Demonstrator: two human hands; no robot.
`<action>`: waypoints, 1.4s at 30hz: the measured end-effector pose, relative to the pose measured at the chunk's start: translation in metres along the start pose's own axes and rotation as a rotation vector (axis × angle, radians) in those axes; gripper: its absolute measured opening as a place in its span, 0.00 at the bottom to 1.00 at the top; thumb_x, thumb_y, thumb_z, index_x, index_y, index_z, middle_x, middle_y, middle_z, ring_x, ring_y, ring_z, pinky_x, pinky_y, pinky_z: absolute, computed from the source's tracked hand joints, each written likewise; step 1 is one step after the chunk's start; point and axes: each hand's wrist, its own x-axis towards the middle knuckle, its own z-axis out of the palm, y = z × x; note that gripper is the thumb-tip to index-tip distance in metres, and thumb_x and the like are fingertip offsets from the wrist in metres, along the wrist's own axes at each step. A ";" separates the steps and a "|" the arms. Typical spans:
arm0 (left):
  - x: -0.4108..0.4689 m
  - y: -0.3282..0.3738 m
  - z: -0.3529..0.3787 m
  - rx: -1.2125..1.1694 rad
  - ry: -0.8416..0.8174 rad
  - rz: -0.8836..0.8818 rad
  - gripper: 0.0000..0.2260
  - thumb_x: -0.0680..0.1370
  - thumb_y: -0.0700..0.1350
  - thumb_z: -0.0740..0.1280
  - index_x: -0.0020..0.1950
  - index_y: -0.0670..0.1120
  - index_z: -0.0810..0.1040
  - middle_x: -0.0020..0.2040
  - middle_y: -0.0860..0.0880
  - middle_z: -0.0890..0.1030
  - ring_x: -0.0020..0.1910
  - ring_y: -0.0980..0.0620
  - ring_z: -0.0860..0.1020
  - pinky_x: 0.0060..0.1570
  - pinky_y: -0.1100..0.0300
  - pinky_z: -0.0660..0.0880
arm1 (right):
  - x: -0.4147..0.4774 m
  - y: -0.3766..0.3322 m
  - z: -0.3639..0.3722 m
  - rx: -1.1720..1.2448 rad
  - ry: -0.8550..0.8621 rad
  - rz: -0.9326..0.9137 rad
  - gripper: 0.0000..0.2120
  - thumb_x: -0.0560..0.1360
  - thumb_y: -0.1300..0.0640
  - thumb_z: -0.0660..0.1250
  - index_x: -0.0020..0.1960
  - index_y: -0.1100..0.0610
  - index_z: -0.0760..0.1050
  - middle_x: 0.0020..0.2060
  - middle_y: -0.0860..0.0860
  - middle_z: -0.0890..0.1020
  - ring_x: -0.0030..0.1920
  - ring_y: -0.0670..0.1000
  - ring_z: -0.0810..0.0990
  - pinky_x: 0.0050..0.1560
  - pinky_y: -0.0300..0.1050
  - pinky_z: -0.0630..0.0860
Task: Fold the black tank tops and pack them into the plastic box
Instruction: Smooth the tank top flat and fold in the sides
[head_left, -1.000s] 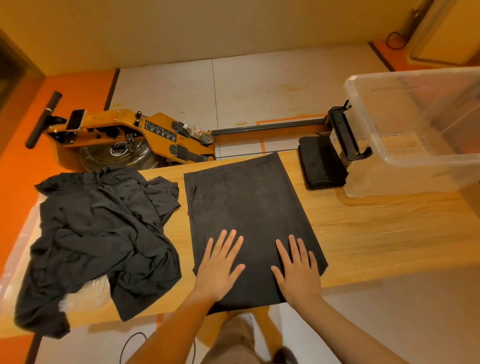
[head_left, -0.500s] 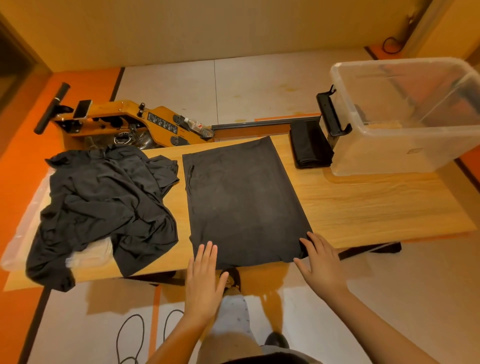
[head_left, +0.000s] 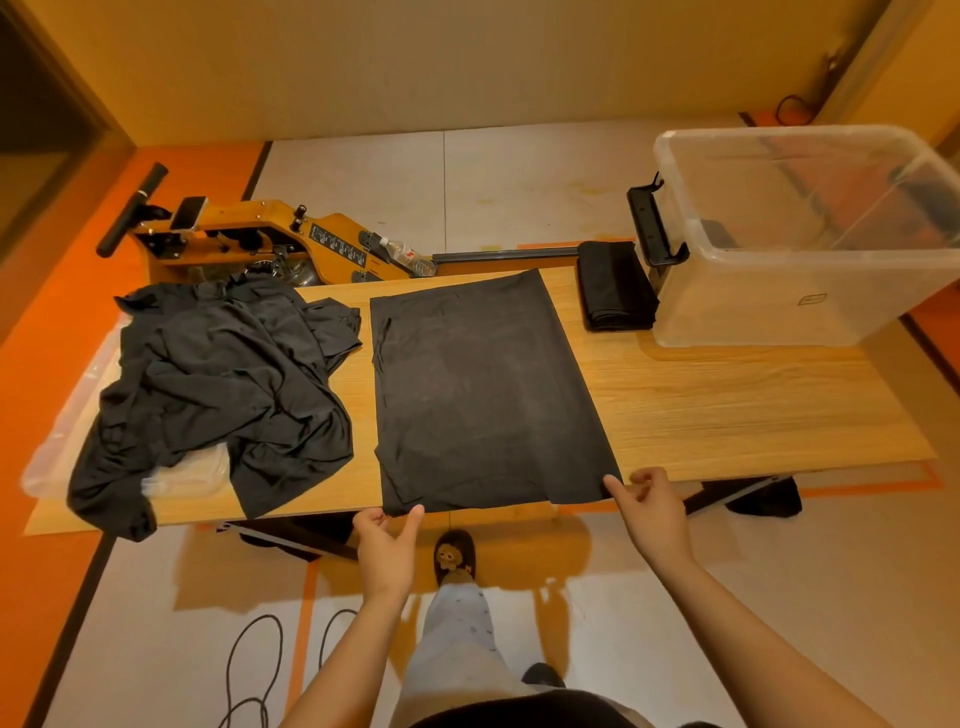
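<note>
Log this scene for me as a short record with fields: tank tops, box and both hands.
spread tank top: flat on the table, centre
pile: unfolded tank tops, table's left end
plastic box: table's right end, no lid
folded stack: just left of the plastic box
left hand: at spread tank top's near left corner, grip unclear
right hand: at its near right corner, grip unclear

A wooden table (head_left: 727, 405) stands mid-room. Behind it lies an orange rowing machine (head_left: 270, 241) carrying a phone (head_left: 188, 212) and a water bottle (head_left: 408, 255). A clear plastic bag (head_left: 67, 415) lies on the table's left end. On the floor in front of the table are black cables (head_left: 249, 670) and a slipper (head_left: 454, 556).
</note>
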 end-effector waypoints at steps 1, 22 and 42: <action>0.000 0.004 0.003 -0.065 0.006 -0.045 0.25 0.77 0.47 0.70 0.66 0.39 0.64 0.63 0.41 0.72 0.64 0.43 0.71 0.60 0.50 0.70 | 0.004 -0.002 0.002 0.027 -0.013 0.036 0.18 0.76 0.47 0.68 0.56 0.58 0.69 0.40 0.51 0.77 0.44 0.52 0.76 0.42 0.45 0.70; -0.002 0.020 -0.003 -0.456 -0.019 -0.272 0.15 0.80 0.43 0.66 0.65 0.39 0.75 0.60 0.40 0.79 0.60 0.41 0.77 0.61 0.45 0.75 | 0.008 -0.006 -0.004 0.390 -0.042 0.254 0.06 0.75 0.62 0.69 0.51 0.60 0.74 0.43 0.57 0.80 0.44 0.55 0.80 0.43 0.47 0.77; -0.034 0.010 -0.025 -0.554 -0.073 -0.235 0.15 0.80 0.40 0.65 0.66 0.39 0.74 0.59 0.38 0.79 0.58 0.41 0.78 0.50 0.50 0.77 | -0.025 -0.026 -0.027 0.594 -0.108 0.171 0.07 0.80 0.63 0.61 0.57 0.57 0.73 0.31 0.57 0.83 0.33 0.50 0.83 0.39 0.39 0.80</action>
